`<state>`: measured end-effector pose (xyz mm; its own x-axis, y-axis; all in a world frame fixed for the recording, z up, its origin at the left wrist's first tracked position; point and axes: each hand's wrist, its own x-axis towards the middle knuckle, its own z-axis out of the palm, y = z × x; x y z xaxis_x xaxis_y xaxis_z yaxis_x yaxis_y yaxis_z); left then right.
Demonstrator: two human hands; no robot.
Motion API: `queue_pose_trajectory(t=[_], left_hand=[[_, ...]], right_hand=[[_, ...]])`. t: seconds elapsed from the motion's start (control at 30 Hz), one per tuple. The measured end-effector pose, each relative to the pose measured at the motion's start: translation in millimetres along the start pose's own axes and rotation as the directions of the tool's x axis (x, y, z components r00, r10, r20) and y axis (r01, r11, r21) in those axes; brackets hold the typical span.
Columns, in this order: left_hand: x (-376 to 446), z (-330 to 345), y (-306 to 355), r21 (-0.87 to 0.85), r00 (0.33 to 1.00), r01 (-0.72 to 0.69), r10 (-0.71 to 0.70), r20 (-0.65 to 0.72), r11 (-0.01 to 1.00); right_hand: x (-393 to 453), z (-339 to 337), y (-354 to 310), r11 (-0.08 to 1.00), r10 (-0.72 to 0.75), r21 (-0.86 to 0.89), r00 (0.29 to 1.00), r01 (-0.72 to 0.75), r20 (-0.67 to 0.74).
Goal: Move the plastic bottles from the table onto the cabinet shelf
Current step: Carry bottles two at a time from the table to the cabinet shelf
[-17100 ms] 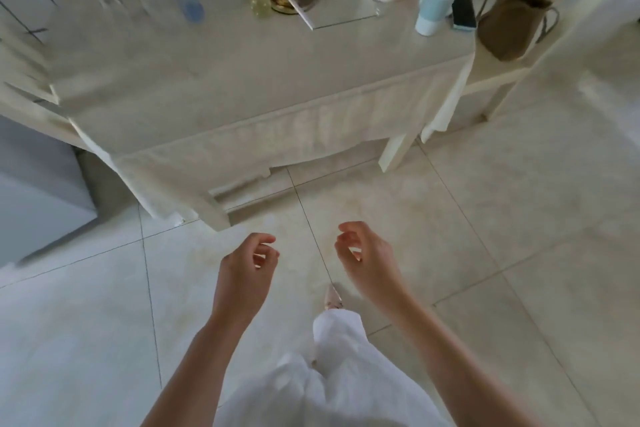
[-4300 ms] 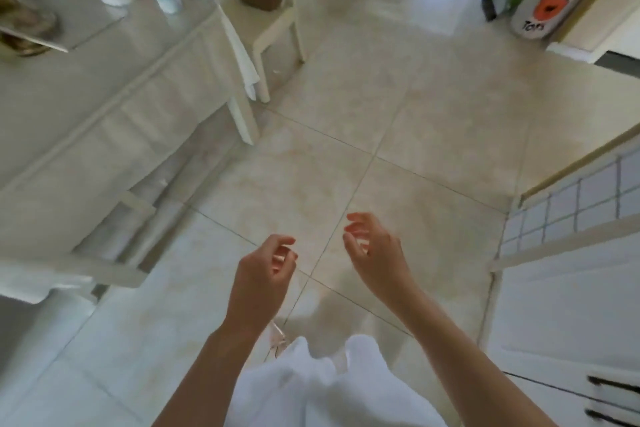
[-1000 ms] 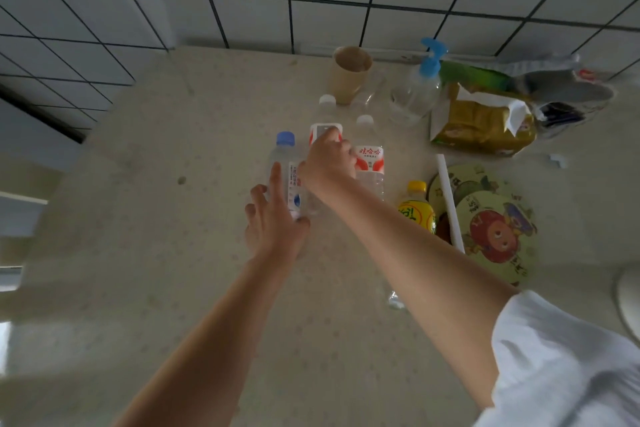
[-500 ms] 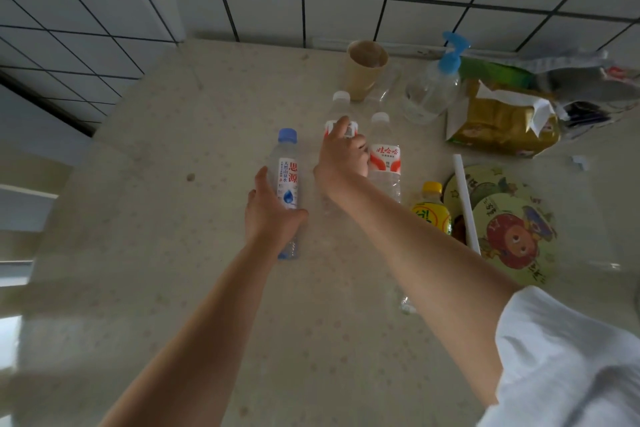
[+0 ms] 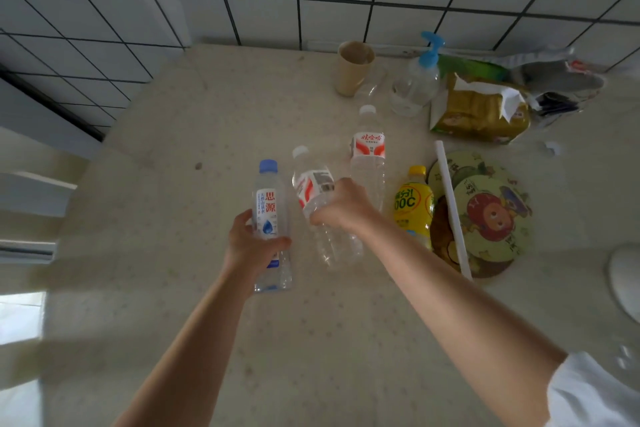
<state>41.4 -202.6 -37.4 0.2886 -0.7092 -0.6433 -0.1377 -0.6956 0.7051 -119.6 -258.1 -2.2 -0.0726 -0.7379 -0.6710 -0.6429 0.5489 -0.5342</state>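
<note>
On the pale speckled surface (image 5: 166, 135) in front of you, your left hand (image 5: 251, 246) is wrapped round the clear plastic bottle with the blue cap and white-and-blue label (image 5: 268, 218), which stands upright. Your right hand (image 5: 343, 206) grips the clear plastic bottle with the white cap and red-and-white label (image 5: 313, 191), which leans to the left. It looks raised from the surface, though I cannot tell for sure.

Lift both straight up before you turn away, and hold them by the waist where the ribbing gives purchase. They look nearly empty, so a hard squeeze would likely buckle them.

Just behind your right hand a second clear red-labelled bottle with a white cap (image 5: 367, 152) stands upright. A yellow-capped bottle of yellow drink (image 5: 412, 204) stands beside your right forearm; a sideways sweep could knock either over.

Further back are a tan paper cup (image 5: 353, 68), a clear pump bottle with a blue head (image 5: 417, 80) and an opened gold packet (image 5: 479, 111). To the right lie round cartoon-printed plates (image 5: 491, 215) with a white rod (image 5: 452, 204) across them. The cabinet shelf is not in view.
</note>
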Motion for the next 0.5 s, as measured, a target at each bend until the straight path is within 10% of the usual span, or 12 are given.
queue_pose_trajectory(t=[0.27, 0.5], left_hand=[[-81, -31, -36, -0.153, 0.991, 0.040, -0.020, 0.132, 0.987], [-145, -55, -56, -0.087, 0.967, -0.048, 0.068, 0.247, 0.995]], right_hand=[[-97, 28, 70, 0.735, 0.040, 0.664, 0.986, -0.137, 0.159], [-188, 54, 104, 0.582, -0.047, 0.813, 0.997, -0.015, 0.053]])
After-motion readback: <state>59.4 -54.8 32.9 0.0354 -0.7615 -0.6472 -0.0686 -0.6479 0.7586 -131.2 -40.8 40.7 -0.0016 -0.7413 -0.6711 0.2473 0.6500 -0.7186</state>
